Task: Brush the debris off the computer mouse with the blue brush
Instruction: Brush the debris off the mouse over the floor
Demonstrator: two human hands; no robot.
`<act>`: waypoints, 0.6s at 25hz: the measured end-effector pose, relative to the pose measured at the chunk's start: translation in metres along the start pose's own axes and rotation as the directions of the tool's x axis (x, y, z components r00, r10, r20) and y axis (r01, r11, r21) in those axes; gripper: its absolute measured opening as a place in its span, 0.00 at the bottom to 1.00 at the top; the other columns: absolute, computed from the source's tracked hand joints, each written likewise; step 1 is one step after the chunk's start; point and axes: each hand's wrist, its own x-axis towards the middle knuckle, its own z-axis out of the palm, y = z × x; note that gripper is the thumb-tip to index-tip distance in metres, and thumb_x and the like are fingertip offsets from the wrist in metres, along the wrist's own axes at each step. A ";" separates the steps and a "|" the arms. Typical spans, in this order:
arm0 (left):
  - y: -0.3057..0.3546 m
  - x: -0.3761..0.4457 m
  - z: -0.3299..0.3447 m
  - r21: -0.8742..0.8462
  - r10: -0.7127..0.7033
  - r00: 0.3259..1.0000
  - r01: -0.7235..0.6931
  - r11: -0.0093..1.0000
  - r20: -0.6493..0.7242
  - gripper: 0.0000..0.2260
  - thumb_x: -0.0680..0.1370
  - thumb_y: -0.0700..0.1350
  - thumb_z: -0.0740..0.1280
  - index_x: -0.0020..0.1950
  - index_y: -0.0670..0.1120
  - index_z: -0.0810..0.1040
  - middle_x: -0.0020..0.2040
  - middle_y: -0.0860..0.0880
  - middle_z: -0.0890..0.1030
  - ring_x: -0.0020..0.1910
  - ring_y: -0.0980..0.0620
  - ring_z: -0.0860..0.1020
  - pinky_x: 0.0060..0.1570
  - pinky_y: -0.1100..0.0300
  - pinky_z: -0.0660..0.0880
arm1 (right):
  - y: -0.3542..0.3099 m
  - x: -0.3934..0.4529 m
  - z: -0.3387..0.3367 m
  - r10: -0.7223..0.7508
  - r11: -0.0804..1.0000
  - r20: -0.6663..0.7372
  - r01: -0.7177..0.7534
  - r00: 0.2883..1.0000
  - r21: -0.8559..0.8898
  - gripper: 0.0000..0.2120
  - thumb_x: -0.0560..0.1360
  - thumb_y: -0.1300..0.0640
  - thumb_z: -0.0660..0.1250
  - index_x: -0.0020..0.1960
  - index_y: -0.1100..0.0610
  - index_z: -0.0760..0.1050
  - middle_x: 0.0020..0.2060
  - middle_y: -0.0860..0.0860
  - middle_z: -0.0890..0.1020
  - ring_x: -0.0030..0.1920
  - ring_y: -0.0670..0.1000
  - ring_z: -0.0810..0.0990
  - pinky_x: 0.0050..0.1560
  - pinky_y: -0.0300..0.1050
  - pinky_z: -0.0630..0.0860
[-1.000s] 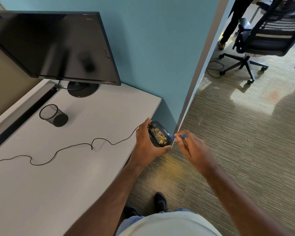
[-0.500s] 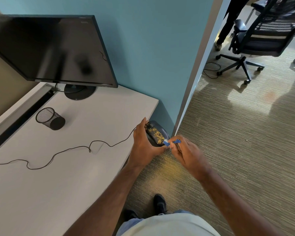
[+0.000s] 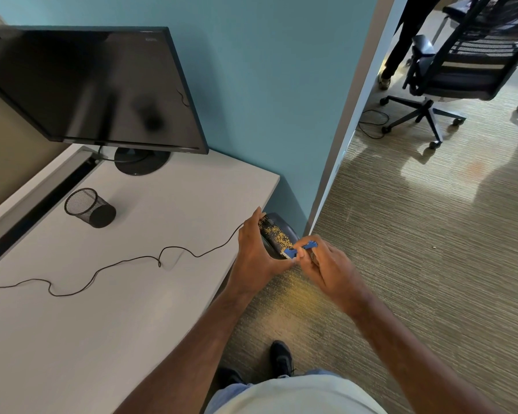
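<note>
While the left hand (image 3: 256, 255) grips the mouse (image 3: 274, 237), the right hand (image 3: 326, 264) pinches the blue brush (image 3: 299, 248).

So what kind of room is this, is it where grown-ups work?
Most likely an office. There is a white desk with a dark computer monitor and a mesh pen cup on it, and a rolling office chair stands on the carpet past the blue partition wall.

Left hand (image 3: 256, 258) holds the black computer mouse (image 3: 274, 239) off the white table (image 3: 117, 294) edge, over carpet. Yellow debris (image 3: 277, 238) covers its top. Right hand (image 3: 326, 268) pinches the blue brush (image 3: 299, 248), head touching the mouse's near end. The mouse cable (image 3: 117, 265) trails across the table.
</note>
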 end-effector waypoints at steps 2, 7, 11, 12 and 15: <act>-0.002 0.001 0.002 0.012 0.012 1.000 -0.012 1.000 -0.008 0.58 0.60 0.69 0.76 0.81 0.48 0.53 0.78 0.47 0.63 0.74 0.55 0.61 0.70 0.57 0.66 | 0.000 0.001 -0.005 0.001 1.000 -0.035 -0.002 0.999 -0.013 0.16 0.84 0.50 0.56 0.55 0.61 0.77 0.37 0.34 0.68 0.34 0.35 0.74 0.33 0.25 0.66; -0.001 0.002 -0.001 0.010 0.031 1.000 -0.031 0.999 0.006 0.58 0.62 0.62 0.82 0.81 0.49 0.51 0.76 0.49 0.62 0.73 0.55 0.60 0.66 0.60 0.66 | 0.008 0.005 -0.013 0.006 0.994 -0.091 -0.016 0.996 -0.111 0.17 0.84 0.50 0.56 0.57 0.61 0.77 0.39 0.38 0.71 0.31 0.34 0.68 0.32 0.25 0.64; 0.002 0.002 0.001 -0.002 0.045 0.999 -0.045 0.999 0.002 0.57 0.64 0.62 0.81 0.82 0.50 0.51 0.77 0.49 0.61 0.74 0.55 0.60 0.70 0.55 0.67 | 0.011 0.004 -0.007 -0.036 0.988 -0.054 0.028 0.998 -0.150 0.15 0.84 0.51 0.56 0.56 0.60 0.77 0.41 0.44 0.79 0.33 0.36 0.70 0.34 0.27 0.67; 0.001 0.003 0.001 0.008 0.046 0.999 -0.046 0.999 -0.004 0.56 0.64 0.63 0.80 0.82 0.51 0.50 0.78 0.49 0.61 0.75 0.54 0.60 0.71 0.53 0.68 | 0.010 0.003 -0.004 -0.053 0.990 -0.044 0.046 0.998 -0.134 0.15 0.84 0.52 0.57 0.56 0.60 0.77 0.42 0.44 0.79 0.33 0.35 0.71 0.33 0.28 0.70; 0.000 0.004 0.001 0.020 0.054 0.999 -0.055 0.998 0.003 0.56 0.64 0.63 0.80 0.82 0.52 0.50 0.79 0.48 0.61 0.77 0.51 0.60 0.72 0.47 0.69 | 0.009 0.002 0.004 -0.064 0.995 -0.019 0.062 0.998 -0.083 0.15 0.84 0.52 0.57 0.56 0.61 0.77 0.43 0.50 0.83 0.36 0.44 0.80 0.34 0.43 0.80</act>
